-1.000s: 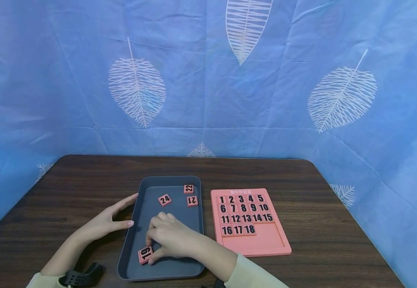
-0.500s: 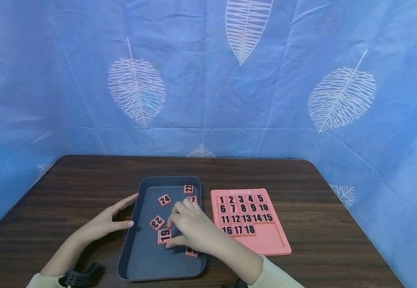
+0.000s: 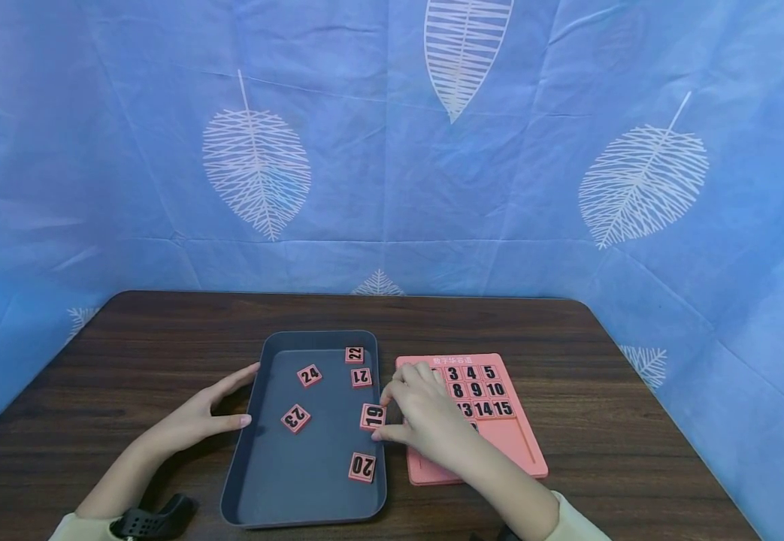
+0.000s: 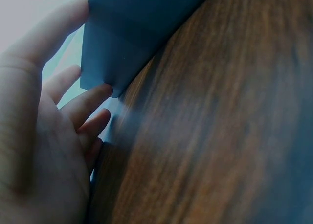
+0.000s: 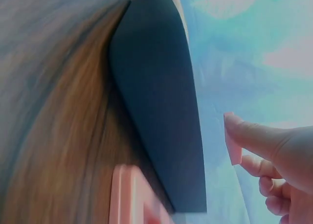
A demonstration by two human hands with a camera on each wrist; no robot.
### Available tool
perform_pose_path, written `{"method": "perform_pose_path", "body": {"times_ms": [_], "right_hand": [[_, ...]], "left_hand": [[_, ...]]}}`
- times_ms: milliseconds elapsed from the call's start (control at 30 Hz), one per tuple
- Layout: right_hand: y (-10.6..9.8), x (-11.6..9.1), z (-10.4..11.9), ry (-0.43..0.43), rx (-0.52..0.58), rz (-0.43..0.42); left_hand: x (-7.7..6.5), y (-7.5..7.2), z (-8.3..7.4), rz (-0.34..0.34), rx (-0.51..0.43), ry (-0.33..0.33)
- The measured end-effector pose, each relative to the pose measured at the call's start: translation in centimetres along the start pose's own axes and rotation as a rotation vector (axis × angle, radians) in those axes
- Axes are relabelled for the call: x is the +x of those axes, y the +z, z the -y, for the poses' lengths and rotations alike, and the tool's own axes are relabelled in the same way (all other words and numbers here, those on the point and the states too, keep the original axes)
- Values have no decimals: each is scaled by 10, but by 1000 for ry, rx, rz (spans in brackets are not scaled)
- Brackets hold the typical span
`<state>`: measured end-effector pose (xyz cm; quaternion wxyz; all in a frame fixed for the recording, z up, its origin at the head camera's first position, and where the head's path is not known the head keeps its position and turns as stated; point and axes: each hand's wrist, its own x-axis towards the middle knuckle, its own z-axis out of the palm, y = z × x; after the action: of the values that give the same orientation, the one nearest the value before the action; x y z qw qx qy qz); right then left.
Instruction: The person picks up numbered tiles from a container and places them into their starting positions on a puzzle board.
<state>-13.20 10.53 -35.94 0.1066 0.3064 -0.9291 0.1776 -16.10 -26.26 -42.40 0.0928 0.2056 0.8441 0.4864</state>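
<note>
My right hand [image 3: 428, 417] pinches a pink number tile marked 19 [image 3: 373, 417] between thumb and fingers, over the right rim of the dark grey tray [image 3: 283, 481]. In the right wrist view the tile [image 5: 232, 145] is seen edge-on, raised above the tray wall [image 5: 156, 97]. My left hand [image 3: 195, 421] lies along the tray's left side, its thumb and straight fingers touching the rim. Right of the tray, a pink number board [image 3: 510, 447] holds rows of tiles; my right hand and forearm hide its left part.
Inside the tray lie loose tiles marked 24 [image 3: 310, 375], 22 [image 3: 354, 355], 21 [image 3: 361, 377], 23 [image 3: 295, 418] and 20 [image 3: 361, 466]. All stands on a dark wood table [image 3: 608, 421], with a blue leaf-print cloth [image 3: 392, 150] behind it.
My right hand has carried the 19 tile from the tray's lower left to its right rim, uncovering tiles 23 and 20. My left hand has stayed in place.
</note>
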Motion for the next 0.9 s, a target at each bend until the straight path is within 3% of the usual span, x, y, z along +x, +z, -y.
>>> {"method": "perform_pose_path", "body": {"times_ms": [567, 900], "right_hand": [[-21, -51, -54, 271, -130, -102], [-28, -78, -72, 431, -198, -95]], "left_hand": [[1, 0, 4, -2, -1, 1], [1, 0, 5, 13, -12, 8]]}}
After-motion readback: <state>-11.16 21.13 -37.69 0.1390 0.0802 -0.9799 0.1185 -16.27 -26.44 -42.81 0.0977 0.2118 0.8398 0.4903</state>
